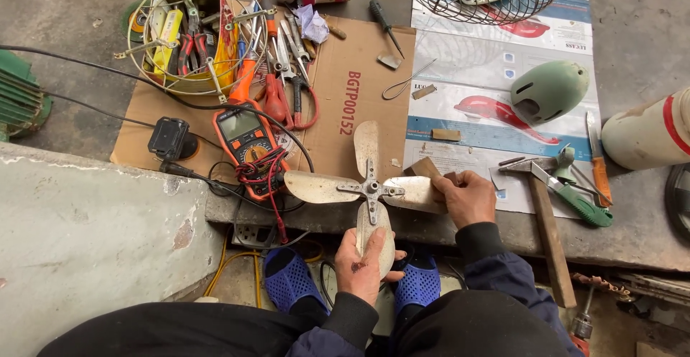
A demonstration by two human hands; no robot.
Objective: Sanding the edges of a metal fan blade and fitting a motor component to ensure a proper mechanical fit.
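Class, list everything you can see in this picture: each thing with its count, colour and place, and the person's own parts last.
fan blade: one, four dull metal vanes, held at centre
wooden block: one, brown, under the right hand
multimeter: one, orange, left of the blade, red leads coiled on it
wire guard: one, cream, top left, holding pliers
motor cover: one, pale green, right
hammer: one, wooden handle, right
pliers: one, green grips, by the hammer
sandals: two, blue, below
left hand: grips the near vane
right hand: rests on the right vane
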